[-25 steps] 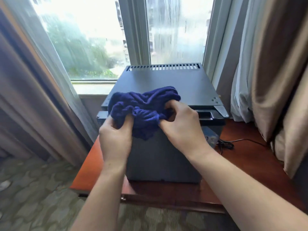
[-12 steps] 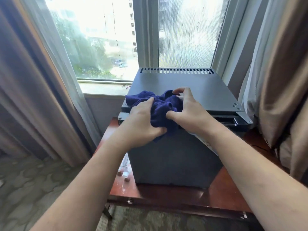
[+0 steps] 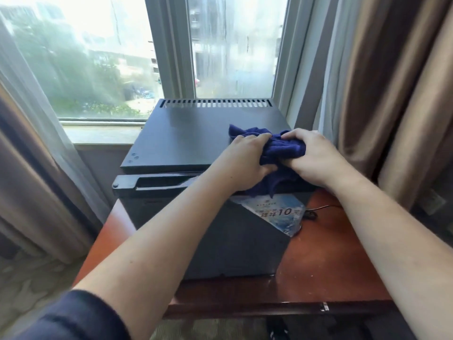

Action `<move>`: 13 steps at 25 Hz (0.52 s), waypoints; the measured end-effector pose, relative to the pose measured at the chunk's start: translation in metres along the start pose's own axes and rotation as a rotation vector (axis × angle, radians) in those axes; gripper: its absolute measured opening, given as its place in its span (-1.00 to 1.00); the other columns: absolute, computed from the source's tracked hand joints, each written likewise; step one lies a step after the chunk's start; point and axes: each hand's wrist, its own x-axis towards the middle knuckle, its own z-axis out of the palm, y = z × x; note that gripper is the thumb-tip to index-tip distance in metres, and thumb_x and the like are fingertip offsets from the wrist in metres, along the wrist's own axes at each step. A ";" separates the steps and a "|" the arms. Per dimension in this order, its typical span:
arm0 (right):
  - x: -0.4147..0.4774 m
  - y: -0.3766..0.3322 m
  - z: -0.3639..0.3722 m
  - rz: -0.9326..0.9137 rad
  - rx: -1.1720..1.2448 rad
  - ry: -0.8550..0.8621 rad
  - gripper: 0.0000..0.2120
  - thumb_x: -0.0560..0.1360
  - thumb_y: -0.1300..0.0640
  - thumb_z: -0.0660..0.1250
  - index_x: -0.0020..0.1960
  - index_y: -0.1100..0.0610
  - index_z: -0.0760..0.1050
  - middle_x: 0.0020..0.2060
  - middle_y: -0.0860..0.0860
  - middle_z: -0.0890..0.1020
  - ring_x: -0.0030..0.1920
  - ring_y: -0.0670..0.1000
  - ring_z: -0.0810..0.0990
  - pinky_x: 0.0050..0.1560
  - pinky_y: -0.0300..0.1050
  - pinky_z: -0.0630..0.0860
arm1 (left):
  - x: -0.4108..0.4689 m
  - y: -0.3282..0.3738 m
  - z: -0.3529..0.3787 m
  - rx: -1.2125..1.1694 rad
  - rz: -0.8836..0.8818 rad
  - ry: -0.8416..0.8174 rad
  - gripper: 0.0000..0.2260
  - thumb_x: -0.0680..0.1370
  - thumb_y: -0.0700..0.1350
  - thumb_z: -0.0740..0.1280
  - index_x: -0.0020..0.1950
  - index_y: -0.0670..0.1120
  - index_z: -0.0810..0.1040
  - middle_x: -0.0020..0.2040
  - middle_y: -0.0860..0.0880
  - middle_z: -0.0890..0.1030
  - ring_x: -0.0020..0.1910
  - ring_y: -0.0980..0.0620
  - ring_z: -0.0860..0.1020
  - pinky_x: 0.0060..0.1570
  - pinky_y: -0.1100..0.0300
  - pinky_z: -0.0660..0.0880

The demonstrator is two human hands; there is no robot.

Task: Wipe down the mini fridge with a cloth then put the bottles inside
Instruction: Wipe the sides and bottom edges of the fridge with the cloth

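Mini fridge [image 3: 196, 143] is seen standing on a reddish-brown wooden table [image 3: 326, 253] in front of a window [image 3: 103, 57], its dark flat top turned toward the camera and a row of vent slots [image 3: 215, 103] running along its rear edge. At the far left, a sheer curtain [image 3: 31, 114] is hung beside the glass, and a pale sill [image 3: 103, 134] is visible behind the fridge's left rear corner. Three small screws [image 3: 133, 158] are set in the front left corner of the top, and below them the door's recessed handle strip [image 3: 159, 184] is seen. The door is closed.

Further right, the left hand [image 3: 245, 163] is laid on the front right part of the top, its fingers curled around a bunched dark blue cloth [image 3: 279, 149]. The cloth is pressed against the top near the right edge, with one fold hanging over the door's upper edge. The right hand [image 3: 311, 158] is closed on the cloth's other side, fingers bent over it and thumb tucked beneath. A blue-and-white sticker [image 3: 277, 212] bearing the figure 10 is fixed to the door below the hands. A thin black cable [image 3: 316, 212] is lying on the table right of the fridge, and brown drapes [image 3: 382, 94] are hung at the far right. No bottles can be made out.
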 end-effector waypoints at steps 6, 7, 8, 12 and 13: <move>0.046 0.044 -0.003 -0.143 0.180 -0.003 -0.67 0.46 0.00 0.56 0.20 -0.03 0.64 0.11 0.04 0.61 0.09 -0.03 0.60 0.27 -0.18 0.49 | 0.047 -0.005 0.001 0.163 -0.134 -0.057 -0.39 0.50 0.29 0.37 0.53 0.22 0.33 0.54 -0.07 0.25 0.52 -0.16 0.19 0.47 -0.10 0.20; 0.058 0.049 -0.006 -0.187 0.217 -0.057 -0.69 0.47 0.02 0.56 0.19 -0.04 0.63 0.09 -0.01 0.65 0.07 -0.05 0.61 0.24 -0.16 0.51 | 0.055 -0.008 0.002 0.109 -0.136 -0.066 -0.37 0.50 0.26 0.40 0.53 0.19 0.35 0.55 -0.07 0.31 0.52 -0.15 0.26 0.47 -0.01 0.23; 0.071 0.057 -0.007 -0.228 0.250 -0.104 -0.70 0.48 0.01 0.55 0.19 -0.05 0.62 0.07 -0.04 0.69 0.06 -0.06 0.64 0.23 -0.13 0.54 | 0.064 -0.010 0.003 0.060 -0.131 -0.073 -0.37 0.49 0.23 0.43 0.53 0.15 0.37 0.49 -0.04 0.43 0.46 -0.11 0.38 0.40 0.10 0.31; 0.130 0.102 -0.002 -0.320 0.435 -0.212 -0.66 0.51 0.05 0.53 0.27 0.00 0.59 0.10 -0.03 0.71 0.07 -0.09 0.67 0.21 -0.13 0.57 | 0.113 -0.006 0.013 0.078 -0.219 -0.035 -0.44 0.47 0.13 0.50 0.45 0.11 0.47 0.25 0.06 0.66 0.17 0.02 0.60 0.13 0.26 0.42; 0.143 0.115 -0.001 -0.334 0.501 -0.210 -0.64 0.53 0.09 0.52 0.30 0.02 0.58 0.10 -0.03 0.71 0.05 -0.14 0.66 0.19 -0.17 0.57 | 0.127 -0.001 0.018 0.083 -0.232 -0.028 -0.46 0.48 0.09 0.51 0.44 0.11 0.49 0.22 0.06 0.67 0.14 0.03 0.61 0.13 0.25 0.44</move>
